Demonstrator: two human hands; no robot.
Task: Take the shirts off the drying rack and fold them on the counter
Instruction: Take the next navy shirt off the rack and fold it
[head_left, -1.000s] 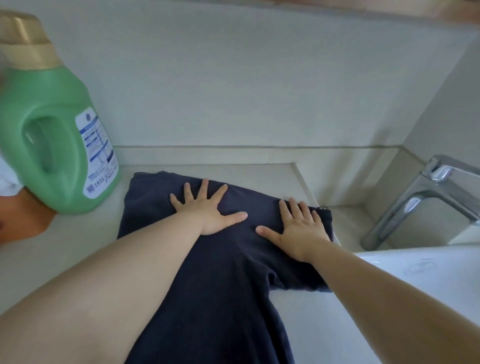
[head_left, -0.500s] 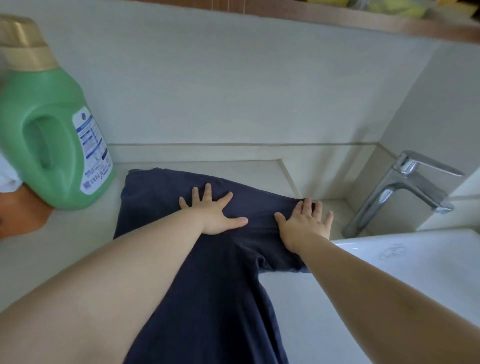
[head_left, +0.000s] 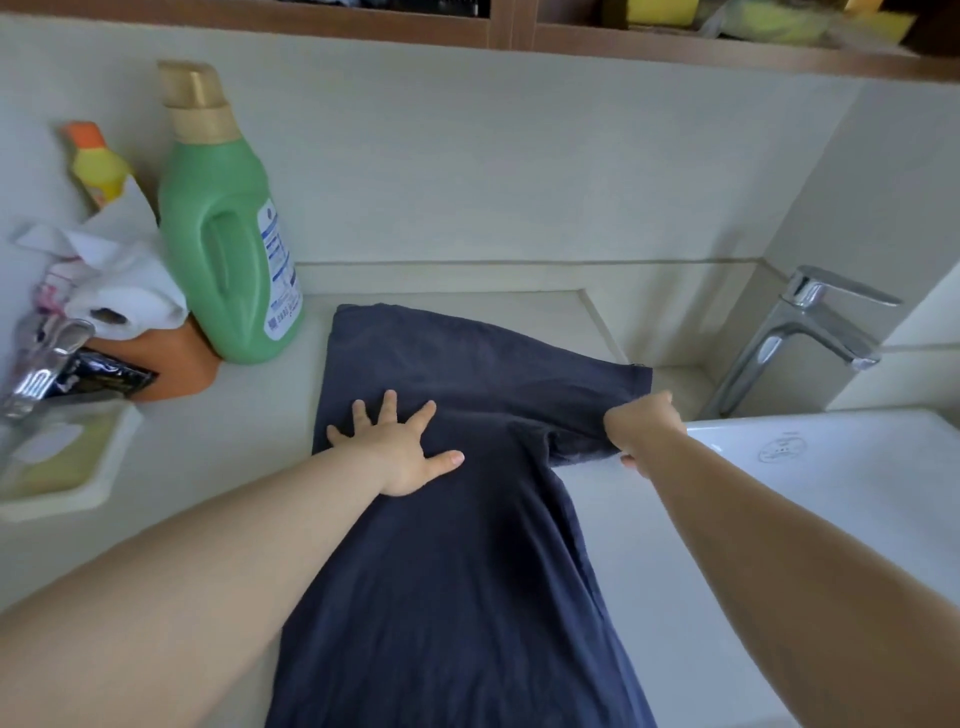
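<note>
A dark navy shirt lies lengthwise on the pale counter, its body running toward me and one sleeve sticking out to the right. My left hand presses flat on the shirt's upper left part, fingers spread. My right hand grips the edge of the right sleeve, fingers curled round the fabric, at the sink's near-left corner. No drying rack is in view.
A green detergent bottle stands left of the shirt, with a yellow bottle, white paper, an orange object and a soap dish further left. A white sink and chrome faucet are on the right. Shelves run overhead.
My right hand slid right along the sleeve and went from flat to gripping its edge. My left hand stayed flat on the shirt. The view pulled back and left.
</note>
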